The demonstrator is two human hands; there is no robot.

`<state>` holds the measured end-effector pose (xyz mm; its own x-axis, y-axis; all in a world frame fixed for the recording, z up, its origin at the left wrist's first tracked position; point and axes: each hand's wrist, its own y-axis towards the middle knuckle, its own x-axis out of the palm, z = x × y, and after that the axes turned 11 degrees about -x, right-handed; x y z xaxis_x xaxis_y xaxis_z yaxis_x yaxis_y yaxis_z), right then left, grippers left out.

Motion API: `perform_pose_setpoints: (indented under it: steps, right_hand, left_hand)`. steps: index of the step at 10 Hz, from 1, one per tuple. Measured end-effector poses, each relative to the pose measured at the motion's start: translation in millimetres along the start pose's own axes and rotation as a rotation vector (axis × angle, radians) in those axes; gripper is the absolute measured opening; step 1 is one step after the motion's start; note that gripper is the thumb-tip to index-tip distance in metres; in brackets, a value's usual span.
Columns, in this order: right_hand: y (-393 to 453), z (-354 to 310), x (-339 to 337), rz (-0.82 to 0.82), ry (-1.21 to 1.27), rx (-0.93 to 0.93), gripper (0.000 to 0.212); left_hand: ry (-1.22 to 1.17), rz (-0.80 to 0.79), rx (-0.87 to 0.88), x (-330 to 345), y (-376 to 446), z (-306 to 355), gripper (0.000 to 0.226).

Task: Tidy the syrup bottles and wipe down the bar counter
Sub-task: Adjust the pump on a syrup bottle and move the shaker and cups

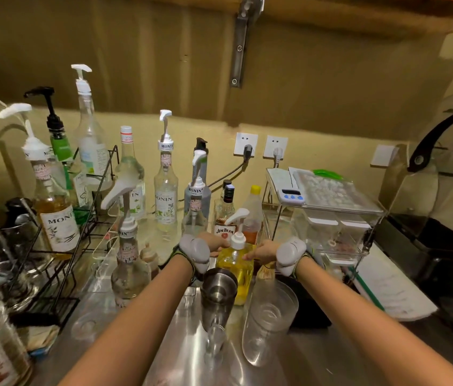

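Yellow pump bottle [235, 267] mid-counter, behind steel shaker [217, 291] and clear cups [271, 310]. Left hand [208, 245] and right hand [261, 252] grip its shoulders from either side. Behind: Jim Beam bottle [224, 218], Monin syrup bottles [166, 188], wall sockets [260, 144].

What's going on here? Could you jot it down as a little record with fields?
place: steel bar counter
hands: left hand and right hand reach to either side of the yellow pump bottle; grip unclear
in front: metal shaker, clear plastic cup
behind: Jim Beam bottle, Monin syrup bottles
left: black wire rack
right: clear box with timer
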<state>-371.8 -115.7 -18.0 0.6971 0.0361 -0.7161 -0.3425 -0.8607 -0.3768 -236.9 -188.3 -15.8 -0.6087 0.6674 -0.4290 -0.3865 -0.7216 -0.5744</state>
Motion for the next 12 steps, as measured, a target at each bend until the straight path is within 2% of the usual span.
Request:
perform_pose_setpoints:
  steps: [1, 2, 3, 4, 6, 8, 9, 10, 11, 12]
  right_hand:
    - [14, 8, 2, -0.037, 0.038, 0.021, 0.054]
    - [24, 16, 8, -0.071, 0.054, -0.005, 0.055]
    - [40, 30, 14, -0.026, -0.066, -0.05, 0.056]
    - [44, 34, 18, -0.026, -0.159, -0.081, 0.055]
    - [58, 28, 13, -0.019, -0.223, -0.036, 0.046]
    - [81, 45, 7, 0.019, -0.089, -0.033, 0.032]
    - [89, 46, 5, 0.049, -0.077, -0.036, 0.038]
    - [94, 45, 2, 0.019, -0.031, -0.043, 0.04]
    - [104, 47, 0, 0.027, -0.005, -0.06, 0.042]
    - [111, 45, -1, 0.052, 0.011, -0.059, 0.04]
  left_hand:
    - [0.04, 0.024, -0.022, 2, 17, -1, 0.012]
    - [0.109, 0.077, -0.026, 3, 24, -3, 0.048]
    - [0.151, 0.07, -0.052, 6, 38, -5, 0.057]
    - [0.176, 0.0, -0.109, 9, 46, -9, 0.055]
    - [0.132, 0.069, -0.066, 20, 64, -12, 0.045]
    - [0.12, 0.059, -0.054, 17, 76, -11, 0.041]
    - [0.126, 0.06, -0.057, 18, 83, -7, 0.044]
    - [0.1, 0.04, -0.091, 15, 89, -4, 0.033]
    - [0.091, 0.032, -0.092, 15, 94, -2, 0.033]
    - [0.066, 0.057, -0.086, 15, 102, -1, 0.047]
